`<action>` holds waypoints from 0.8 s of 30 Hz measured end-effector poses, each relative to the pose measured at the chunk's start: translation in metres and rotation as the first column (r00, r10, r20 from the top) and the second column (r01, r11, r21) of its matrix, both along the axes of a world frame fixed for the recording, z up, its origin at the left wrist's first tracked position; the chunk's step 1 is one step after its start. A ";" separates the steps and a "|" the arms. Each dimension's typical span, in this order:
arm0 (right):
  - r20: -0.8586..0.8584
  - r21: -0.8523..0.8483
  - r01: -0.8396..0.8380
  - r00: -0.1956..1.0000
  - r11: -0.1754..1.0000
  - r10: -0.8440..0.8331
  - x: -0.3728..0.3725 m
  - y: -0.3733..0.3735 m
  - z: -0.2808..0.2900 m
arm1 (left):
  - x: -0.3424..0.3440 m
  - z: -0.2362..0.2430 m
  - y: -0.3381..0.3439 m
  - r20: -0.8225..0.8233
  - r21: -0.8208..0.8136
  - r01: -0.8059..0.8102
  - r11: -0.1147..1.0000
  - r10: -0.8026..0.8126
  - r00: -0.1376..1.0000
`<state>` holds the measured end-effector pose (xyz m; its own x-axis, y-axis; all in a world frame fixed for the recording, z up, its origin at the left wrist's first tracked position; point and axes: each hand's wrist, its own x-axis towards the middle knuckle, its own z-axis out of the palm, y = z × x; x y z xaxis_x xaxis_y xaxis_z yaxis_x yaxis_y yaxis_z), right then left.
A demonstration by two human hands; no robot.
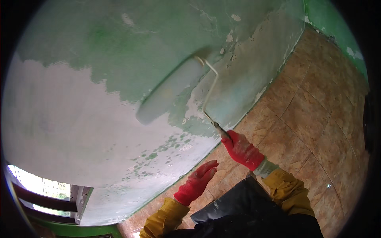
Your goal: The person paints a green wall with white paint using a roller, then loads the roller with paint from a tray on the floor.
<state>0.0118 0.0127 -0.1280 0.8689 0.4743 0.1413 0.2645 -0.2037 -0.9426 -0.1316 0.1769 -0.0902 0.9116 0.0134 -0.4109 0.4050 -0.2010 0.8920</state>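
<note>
My right hand (243, 150), in a red glove, is wrapped round the handle of a paint roller (173, 88). Its bent wire frame reaches up to a long pale sleeve, blurred by motion, against the green wall (119, 47). White paint (67, 103) covers the left and lower part of that wall, with green specks showing through near the bottom. My left hand (196, 181), also red-gloved, is held out near the wall's foot, fingers stretched and nothing in them. Both sleeves are yellow.
Brown tiled floor (297, 119) runs along the base of the wall. Paint is peeling (230, 37) at the upper right, near a corner with another green wall (337, 27). A window with dark bars (43, 198) lies at the lower left. My dark apron (230, 202) hangs below my hands.
</note>
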 end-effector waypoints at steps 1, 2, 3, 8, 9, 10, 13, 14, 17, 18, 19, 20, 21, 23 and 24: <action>0.016 0.028 0.011 1.000 1.000 -0.011 0.005 0.004 0.010 | 0.002 0.003 0.000 0.018 -0.025 -0.003 1.000 0.004 1.000; 0.032 0.058 0.022 0.999 0.998 -0.024 0.009 0.006 0.016 | 0.004 0.006 0.000 0.036 -0.049 -0.004 0.999 0.006 0.999; 0.023 0.089 -0.006 1.000 0.996 0.004 0.015 0.010 0.014 | 0.005 0.011 -0.003 0.051 -0.090 -0.024 0.996 0.029 0.998; 0.013 -0.044 0.034 0.999 0.998 -0.034 0.004 -0.002 -0.029 | 0.001 0.028 -0.010 0.058 -0.061 -0.002 0.998 0.005 0.998; 0.006 -0.076 0.025 1.000 0.997 -0.025 0.000 -0.006 -0.050 | -0.002 0.028 -0.011 0.059 -0.041 0.009 0.999 -0.007 0.998; -0.003 -0.114 0.027 1.000 0.993 -0.027 -0.004 -0.012 -0.070 | -0.003 0.025 -0.012 0.064 -0.046 0.018 0.999 -0.015 0.998; -0.068 -0.181 0.029 0.997 0.983 -0.042 -0.019 -0.022 -0.113 | -0.007 0.020 -0.017 0.035 -0.028 0.033 0.999 -0.032 0.999; -0.068 -0.180 0.032 0.997 0.983 -0.044 -0.024 -0.022 -0.117 | -0.009 0.017 -0.016 0.051 0.003 0.061 0.998 -0.061 0.997; -0.115 -0.229 0.036 0.991 0.973 -0.064 -0.029 -0.023 -0.111 | -0.010 0.012 -0.016 0.070 0.028 0.098 0.995 -0.099 0.993; -0.092 -0.203 0.032 0.994 0.979 -0.052 -0.025 -0.021 -0.105 | -0.010 0.011 -0.016 0.075 0.023 0.103 0.994 -0.105 0.992; -0.069 -0.180 0.026 0.997 0.983 -0.039 -0.022 -0.018 -0.096 | -0.009 0.011 -0.017 0.075 0.020 0.106 0.994 -0.107 0.991; -0.069 -0.183 0.026 0.997 0.983 -0.040 -0.019 -0.015 -0.080 | -0.007 0.012 -0.018 0.072 0.023 0.105 0.994 -0.106 0.992; -0.051 -0.118 0.017 0.998 0.993 -0.023 -0.016 -0.011 -0.058 | -0.006 0.012 -0.019 0.067 0.026 0.102 0.994 -0.103 0.992; -0.030 -0.054 0.002 1.000 0.999 -0.004 -0.008 0.000 -0.019 | -0.003 0.014 -0.021 0.065 -0.004 0.083 0.997 -0.083 0.994; 0.024 -0.011 0.000 1.000 1.000 0.001 -0.002 0.007 -0.001 | -0.001 0.016 -0.022 0.062 -0.030 0.070 0.997 -0.068 0.996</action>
<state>0.0094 0.0192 -0.1292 0.8651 0.4765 0.1570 0.2874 -0.2142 -0.9336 -0.1327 0.1548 -0.0742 0.9331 -0.0631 -0.3540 0.3360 -0.1974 0.9209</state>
